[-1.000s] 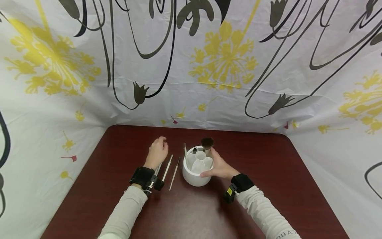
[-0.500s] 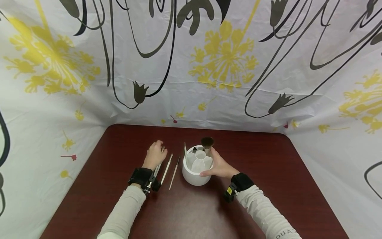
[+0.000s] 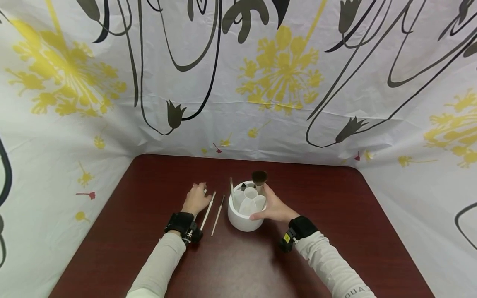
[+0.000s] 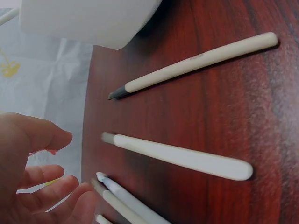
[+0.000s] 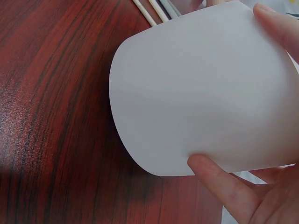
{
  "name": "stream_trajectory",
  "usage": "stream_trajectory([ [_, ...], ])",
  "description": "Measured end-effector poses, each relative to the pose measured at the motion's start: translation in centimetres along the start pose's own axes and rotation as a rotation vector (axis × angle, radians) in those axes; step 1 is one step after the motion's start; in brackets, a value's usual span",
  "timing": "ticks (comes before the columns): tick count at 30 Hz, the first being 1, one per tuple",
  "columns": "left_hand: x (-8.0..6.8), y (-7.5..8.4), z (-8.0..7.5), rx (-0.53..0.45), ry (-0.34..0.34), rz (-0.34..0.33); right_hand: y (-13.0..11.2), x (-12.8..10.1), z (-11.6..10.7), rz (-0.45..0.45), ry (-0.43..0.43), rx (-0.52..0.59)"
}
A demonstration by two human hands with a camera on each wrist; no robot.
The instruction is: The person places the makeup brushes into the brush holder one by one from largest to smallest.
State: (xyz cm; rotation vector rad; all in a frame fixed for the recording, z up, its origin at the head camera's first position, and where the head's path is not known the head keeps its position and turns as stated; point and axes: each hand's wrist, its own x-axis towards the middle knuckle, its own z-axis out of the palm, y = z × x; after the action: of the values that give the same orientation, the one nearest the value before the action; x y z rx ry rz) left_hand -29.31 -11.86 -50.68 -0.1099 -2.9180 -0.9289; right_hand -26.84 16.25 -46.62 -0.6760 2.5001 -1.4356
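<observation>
The white brush holder (image 3: pixel 246 209) is seen at the centre of the head view, on the dark red table (image 3: pixel 328 231). It is held by the right hand (image 3: pixel 273 207), with thumb and fingers curved around its wall. The left hand (image 3: pixel 196 199), left of centre, is laid with loosely bent fingers (image 4: pixel 44 184) on thin white brushes (image 4: pixel 126 203); a grip cannot be told. Two more brushes (image 3: pixel 213 209) are lying between hand and holder.

Brushes (image 3: pixel 212 209) lie left of the holder (image 3: pixel 244 217).

we lose the brushes (image 4: pixel 117 200) under the left hand (image 4: pixel 32 177), cut by the frame edge; the holder (image 5: pixel 205 93) hides its compartments in the right wrist view.
</observation>
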Motion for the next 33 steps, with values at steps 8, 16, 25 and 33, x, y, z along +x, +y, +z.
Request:
stream_trajectory([
  [8,-0.3,0.0,1.0,0.059,-0.049,0.007,0.1,-0.1,0.0,0.011,-0.001,-0.013],
  [16,-1.0,-0.1,1.4,0.053,-0.098,0.0,0.0,-0.1,0.0,0.01,-0.002,0.0],
  [25,-1.7,-0.4,1.4,0.034,-0.099,-0.004,-0.1,-0.1,-0.1,0.016,-0.006,0.008],
  [33,-1.8,-0.4,1.3,0.029,-0.104,-0.017,0.0,-0.1,0.0,0.03,-0.013,-0.005],
])
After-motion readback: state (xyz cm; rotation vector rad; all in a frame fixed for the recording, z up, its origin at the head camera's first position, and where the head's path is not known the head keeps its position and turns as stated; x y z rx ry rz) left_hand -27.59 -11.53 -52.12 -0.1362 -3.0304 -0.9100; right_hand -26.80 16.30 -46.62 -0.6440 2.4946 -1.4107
